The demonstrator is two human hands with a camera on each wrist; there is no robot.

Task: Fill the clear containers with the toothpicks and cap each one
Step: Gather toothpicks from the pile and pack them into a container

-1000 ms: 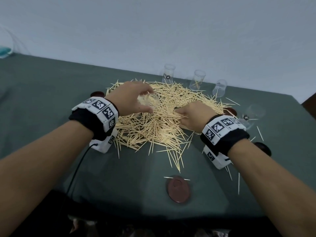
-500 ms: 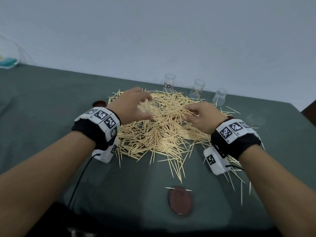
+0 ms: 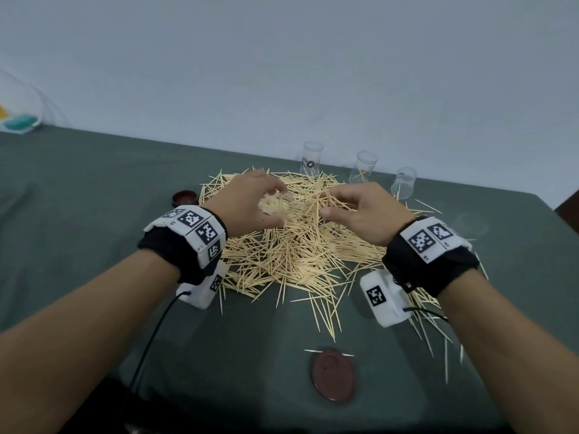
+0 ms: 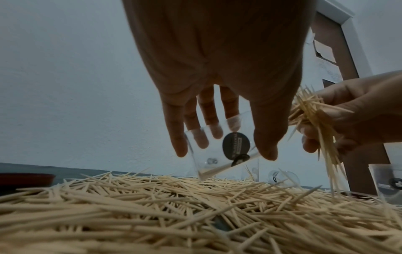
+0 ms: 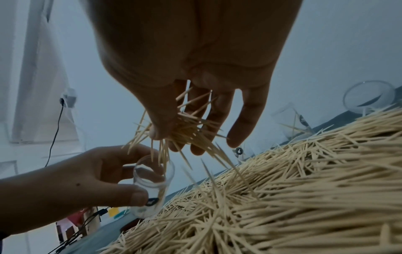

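Dark green surface (image 3: 94, 214) under a plain pale wall, covered at centre frame by a broad pile of toothpicks (image 3: 297, 255).

Left hand (image 3: 250, 202) at centre of the head view, just above the pile's upper part, fingers and thumb curled round a clear container (image 4: 219, 147). Held tilted, mouth turned toward the right hand; a black round label on its wall; base just over the pile in the left wrist view.

Right hand (image 3: 366, 211) just right of the left one, close beside it but not touching. Pinches a loose bundle of toothpicks (image 5: 185, 130) between thumb and fingers, tips fanning downward. In the right wrist view, several tips reach into the container's open mouth (image 5: 154, 165); others splay outside the rim toward the pile.

Three more clear containers (image 3: 365, 166) upright in a row at the upper right of the pile, near the wall, well apart from both hands; at least the middle one with a stray toothpick inside. Fourth clear container (image 3: 470, 220) faint at right edge, behind the right wrist.

Dark red cap (image 3: 333, 377) at lower centre of the head view, near the surface's front edge, one toothpick lying against its top edge. Another dark red cap (image 3: 185, 197) left of the pile, beside the left wrist.
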